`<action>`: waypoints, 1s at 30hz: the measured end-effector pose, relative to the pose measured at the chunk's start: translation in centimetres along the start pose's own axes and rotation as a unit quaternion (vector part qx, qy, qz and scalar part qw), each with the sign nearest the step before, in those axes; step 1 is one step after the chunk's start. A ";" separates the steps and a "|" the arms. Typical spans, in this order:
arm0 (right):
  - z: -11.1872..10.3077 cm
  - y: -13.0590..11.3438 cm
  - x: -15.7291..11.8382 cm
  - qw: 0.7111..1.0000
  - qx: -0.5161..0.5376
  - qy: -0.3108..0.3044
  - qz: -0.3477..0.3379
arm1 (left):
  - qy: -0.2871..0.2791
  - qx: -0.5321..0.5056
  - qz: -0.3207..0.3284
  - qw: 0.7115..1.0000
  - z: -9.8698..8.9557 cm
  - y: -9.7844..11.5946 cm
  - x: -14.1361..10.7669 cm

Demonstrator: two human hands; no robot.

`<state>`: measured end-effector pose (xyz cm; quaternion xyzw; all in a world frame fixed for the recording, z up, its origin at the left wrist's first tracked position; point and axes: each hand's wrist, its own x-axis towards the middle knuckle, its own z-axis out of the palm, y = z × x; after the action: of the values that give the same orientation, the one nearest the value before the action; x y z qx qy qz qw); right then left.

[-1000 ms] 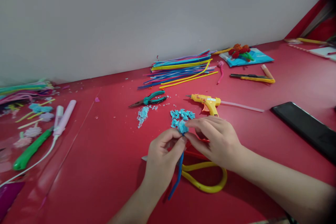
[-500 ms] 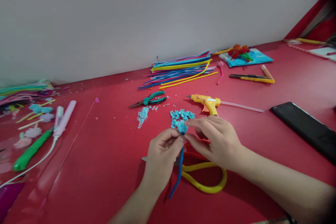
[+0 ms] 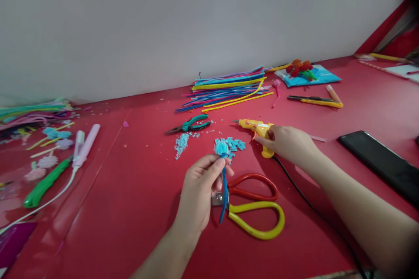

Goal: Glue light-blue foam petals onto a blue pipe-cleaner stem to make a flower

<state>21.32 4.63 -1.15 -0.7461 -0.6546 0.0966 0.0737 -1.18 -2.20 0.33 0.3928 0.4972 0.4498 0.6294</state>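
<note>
My left hand (image 3: 204,189) pinches the blue stem of a pipe-cleaner flower (image 3: 221,148), just below its fluffy light-blue head. The stem (image 3: 224,192) hangs down across the scissors. My right hand (image 3: 290,144) has its thumb and fingers closed around the rear of a yellow hot glue gun (image 3: 258,127), which lies on the table with its nozzle to the left. Cut light-blue pipe-cleaner pieces (image 3: 237,144) lie behind the flower. Under and beside the left hand rest scissors with one red and one yellow handle (image 3: 257,226); their blades are mostly hidden.
Green-handled pliers (image 3: 191,125) and blue fluff (image 3: 181,144) lie beyond my left hand. A pipe-cleaner bundle (image 3: 229,85) is along the wall. On the right are a black phone (image 3: 379,161) and a cutter (image 3: 316,100); on the left, a pink hot tool (image 3: 85,148) with cord.
My right hand has left the flower, moved right and closed on the glue gun. The left hand still holds the flower, and the scissors' red handle has come into view.
</note>
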 end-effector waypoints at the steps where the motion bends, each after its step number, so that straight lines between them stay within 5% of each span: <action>1: 0.2 0.0 0.2 0.999 0.033 0.001 0.001 | 0.000 -0.001 0.003 1.000 0.0 0.0 0.0; 5: 0.2 -0.5 0.2 0.993 0.117 0.000 -0.014 | 0.017 -0.013 0.018 1.000 0.0 0.3 0.1; 7: -0.1 -0.9 -0.1 0.967 0.253 0.000 -0.023 | 0.025 -0.020 0.026 0.999 0.0 0.4 0.2; 10: -0.6 -1.4 -0.9 0.835 0.550 -0.015 -0.018 | 0.036 -0.029 0.028 0.999 -0.1 0.4 0.3; 12: -1.0 -1.7 -1.6 0.756 0.652 -0.062 -0.001 | 0.041 -0.034 0.026 0.998 -0.2 0.4 0.4; 17: -1.9 -2.4 -3.2 0.677 0.712 -0.185 -0.008 | 0.044 -0.035 0.037 0.998 -0.4 0.3 0.8; 25: -2.1 -3.9 -5.5 0.704 0.681 -0.193 -0.058 | 0.062 -0.040 0.052 0.996 -0.8 0.0 1.2; 30: -1.8 -4.2 -6.5 0.789 0.577 -0.155 -0.141 | 0.070 -0.037 0.051 0.996 -1.1 -0.1 1.3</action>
<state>16.87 -1.22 1.96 -0.4387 -0.5778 0.5592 0.4012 -2.06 -0.91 -0.34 0.3612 0.5026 0.5259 0.5834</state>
